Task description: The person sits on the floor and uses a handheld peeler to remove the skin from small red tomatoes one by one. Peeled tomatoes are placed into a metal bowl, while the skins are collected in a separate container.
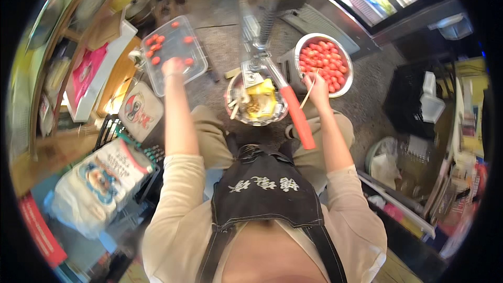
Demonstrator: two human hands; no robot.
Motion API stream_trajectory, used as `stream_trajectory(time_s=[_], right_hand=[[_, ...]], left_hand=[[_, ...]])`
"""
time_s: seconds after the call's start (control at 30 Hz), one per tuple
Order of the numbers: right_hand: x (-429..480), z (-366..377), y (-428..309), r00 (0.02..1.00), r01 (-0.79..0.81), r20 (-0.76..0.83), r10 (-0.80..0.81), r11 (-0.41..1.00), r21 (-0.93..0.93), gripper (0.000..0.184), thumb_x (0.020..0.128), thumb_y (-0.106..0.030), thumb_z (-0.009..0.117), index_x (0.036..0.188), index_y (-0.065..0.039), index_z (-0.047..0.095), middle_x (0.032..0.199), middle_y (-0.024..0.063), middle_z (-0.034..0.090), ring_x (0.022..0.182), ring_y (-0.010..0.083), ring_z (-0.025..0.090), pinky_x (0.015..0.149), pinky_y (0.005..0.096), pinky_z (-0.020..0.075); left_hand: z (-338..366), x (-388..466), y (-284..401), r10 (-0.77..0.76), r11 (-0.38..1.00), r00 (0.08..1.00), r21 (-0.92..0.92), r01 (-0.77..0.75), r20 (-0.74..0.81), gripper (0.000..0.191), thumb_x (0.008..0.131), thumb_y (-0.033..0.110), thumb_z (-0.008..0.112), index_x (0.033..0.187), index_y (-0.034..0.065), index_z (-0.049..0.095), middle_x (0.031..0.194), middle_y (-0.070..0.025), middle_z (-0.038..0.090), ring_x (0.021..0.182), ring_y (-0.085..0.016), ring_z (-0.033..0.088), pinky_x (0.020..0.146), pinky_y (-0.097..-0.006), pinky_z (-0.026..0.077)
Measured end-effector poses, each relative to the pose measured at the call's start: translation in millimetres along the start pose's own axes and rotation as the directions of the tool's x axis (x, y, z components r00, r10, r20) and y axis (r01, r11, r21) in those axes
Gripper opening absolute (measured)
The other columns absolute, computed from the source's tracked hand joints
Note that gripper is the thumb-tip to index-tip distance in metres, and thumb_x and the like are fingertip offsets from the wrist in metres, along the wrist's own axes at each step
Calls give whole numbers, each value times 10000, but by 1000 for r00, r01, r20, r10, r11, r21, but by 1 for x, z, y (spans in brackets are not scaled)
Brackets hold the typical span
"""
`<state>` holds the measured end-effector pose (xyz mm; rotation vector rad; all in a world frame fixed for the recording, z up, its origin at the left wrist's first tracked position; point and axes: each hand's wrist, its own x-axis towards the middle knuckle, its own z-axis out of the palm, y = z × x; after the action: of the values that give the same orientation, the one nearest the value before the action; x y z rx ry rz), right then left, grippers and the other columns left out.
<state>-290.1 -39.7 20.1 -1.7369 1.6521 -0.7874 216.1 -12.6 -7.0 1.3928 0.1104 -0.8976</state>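
Note:
My left hand (173,67), blurred, is over the near part of a clear plastic tub (173,53). Several small red fruits, perhaps cherry tomatoes (156,60), lie spread in the tub, and red shows at my fingers; whether they grip a fruit I cannot tell. My right hand (317,88) holds a thin wooden skewer (307,94) at the near left rim of a round metal bowl (351,67) full of the same red fruits (324,61). Between my knees is a round container (257,122) with a yellow packet (269,96) and scraps. Above it reaches a metal device with a red handle (297,118).
At the left are a cushion with a cartoon print (141,112) and a large printed plastic bag (104,182). A black crate (404,98) and a plastic bag (387,163) are at the right. The red handle comes down between my forearms.

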Motion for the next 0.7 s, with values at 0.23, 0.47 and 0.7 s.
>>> stream_trajectory(time_s=[0.23, 0.47, 0.7], right_hand=[[74, -61, 75, 962, -262, -170, 213, 893, -366, 308, 835, -342, 634, 1033, -105, 644, 964, 143, 681, 939, 291, 643, 839, 380, 475], [100, -42, 83, 973, -211, -183, 142, 871, -444, 453, 820, -259, 634, 1234, -108, 528, 1151, 153, 585, 1035, 323, 578, 870, 442, 474], [123, 2, 98, 991, -134, -103, 91, 806, -577, 693, 807, -371, 659, 1385, -139, 356, 1442, 106, 352, 1352, 347, 263, 1020, 530, 344]], left_hand=[[47, -88, 13, -76, 936, 839, 328, -126, 539, 335, 939, 133, 485, 1247, 3, 491, 1151, -144, 624, 1008, -209, 624, 804, -280, 502], [51, -107, -5, -175, 739, 739, 583, -338, 650, 365, 911, 155, 538, 1244, 6, 522, 1058, -83, 660, 863, -123, 624, 727, -238, 478], [52, -98, -12, -209, 681, 738, 637, -361, 642, 355, 923, 163, 533, 1239, 2, 518, 1051, -71, 658, 855, -108, 620, 713, -223, 479]])
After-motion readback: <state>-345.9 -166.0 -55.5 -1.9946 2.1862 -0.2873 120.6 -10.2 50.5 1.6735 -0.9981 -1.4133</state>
